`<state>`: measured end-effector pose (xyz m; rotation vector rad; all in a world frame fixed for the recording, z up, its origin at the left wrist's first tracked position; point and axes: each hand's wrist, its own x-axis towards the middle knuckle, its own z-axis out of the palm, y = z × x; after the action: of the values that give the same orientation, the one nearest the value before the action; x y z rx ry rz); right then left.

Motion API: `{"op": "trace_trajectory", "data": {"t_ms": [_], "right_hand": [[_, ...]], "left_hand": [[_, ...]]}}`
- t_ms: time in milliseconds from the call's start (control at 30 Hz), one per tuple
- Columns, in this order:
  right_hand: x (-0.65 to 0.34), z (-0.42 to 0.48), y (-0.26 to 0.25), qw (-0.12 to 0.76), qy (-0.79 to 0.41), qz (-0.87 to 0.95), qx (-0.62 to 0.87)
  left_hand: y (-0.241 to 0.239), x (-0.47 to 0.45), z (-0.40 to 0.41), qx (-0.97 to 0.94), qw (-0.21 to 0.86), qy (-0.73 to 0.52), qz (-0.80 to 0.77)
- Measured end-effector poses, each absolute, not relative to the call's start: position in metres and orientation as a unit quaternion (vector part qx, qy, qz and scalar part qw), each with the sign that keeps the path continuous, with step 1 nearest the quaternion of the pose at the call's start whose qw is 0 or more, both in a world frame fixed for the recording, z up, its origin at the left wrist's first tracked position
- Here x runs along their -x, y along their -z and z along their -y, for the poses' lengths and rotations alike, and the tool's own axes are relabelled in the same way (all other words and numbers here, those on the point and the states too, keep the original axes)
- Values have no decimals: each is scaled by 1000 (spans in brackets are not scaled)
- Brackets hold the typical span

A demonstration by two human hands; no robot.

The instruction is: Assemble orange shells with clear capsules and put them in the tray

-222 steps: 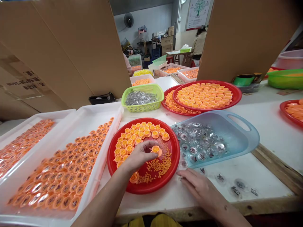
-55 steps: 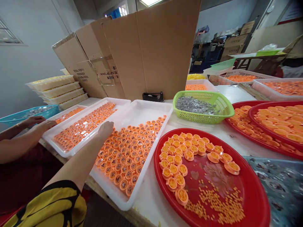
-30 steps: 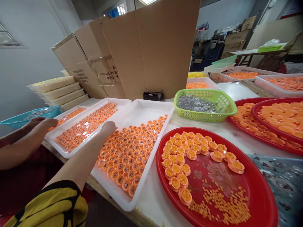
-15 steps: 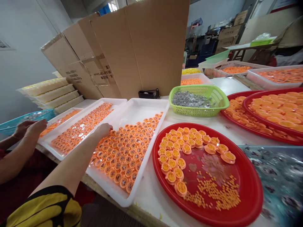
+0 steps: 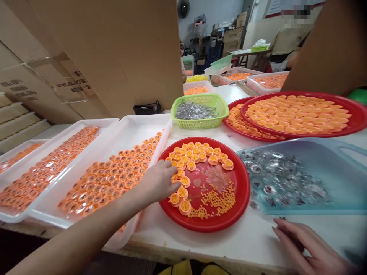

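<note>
My left hand (image 5: 160, 181) reaches over the left rim of a round red tray (image 5: 206, 226). Its thumb and fingers are apart, close to small orange cup-shaped pieces (image 5: 185, 181) with yellow centres. Loose yellow bits (image 5: 219, 200) lie at the tray's near side. My right hand (image 5: 309, 244) is above the table in front of a light-blue basket (image 5: 338, 172), fingertips drawn together. A tiny dark thing shows at those tips, too small to name. Clear-wrapped pieces with printed faces (image 5: 275, 175) fill part of the basket.
Left of the red tray stands a white tray (image 5: 134, 131) of orange pieces with printed discs, beside more white trays. Behind are a green basket (image 5: 200, 123) of silvery pieces and stacked red trays (image 5: 355, 110). Cardboard (image 5: 129, 57) walls off the left back.
The view has turned right. My left hand has gone from the white tray to the red tray. My right hand has come into view, and another person's hands at the left have left it.
</note>
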<state>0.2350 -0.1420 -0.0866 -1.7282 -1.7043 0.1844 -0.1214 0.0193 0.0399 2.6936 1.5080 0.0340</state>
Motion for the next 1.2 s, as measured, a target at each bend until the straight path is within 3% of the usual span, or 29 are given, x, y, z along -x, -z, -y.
{"op": "trace_trajectory", "data": {"t_ms": [167,400,500,667,833,1033,1200], "right_hand": [[-227,148,63,372,-72,663,646],[-237,149,48,377,-93,652,651],[-231,134,41,319,-39,692,646],[-203,96,33,142,64,768,621],[-202,88,39,99,68,799,590],[-220,101,48,134,46,796,589],[-215,106,47,263,-56,766,584]], "left_hand": [[-17,78,-20,-863,-36,75,-497],[-16,69,-21,-849,-46,132,-509],[-15,66,-16,-845,-43,137,-515],[-5,65,-15,-856,-48,127,-499],[0,65,-14,-845,-41,107,-522],[-2,59,-10,-854,-42,72,-514],[-4,67,-6,-839,-49,71,-537]]}}
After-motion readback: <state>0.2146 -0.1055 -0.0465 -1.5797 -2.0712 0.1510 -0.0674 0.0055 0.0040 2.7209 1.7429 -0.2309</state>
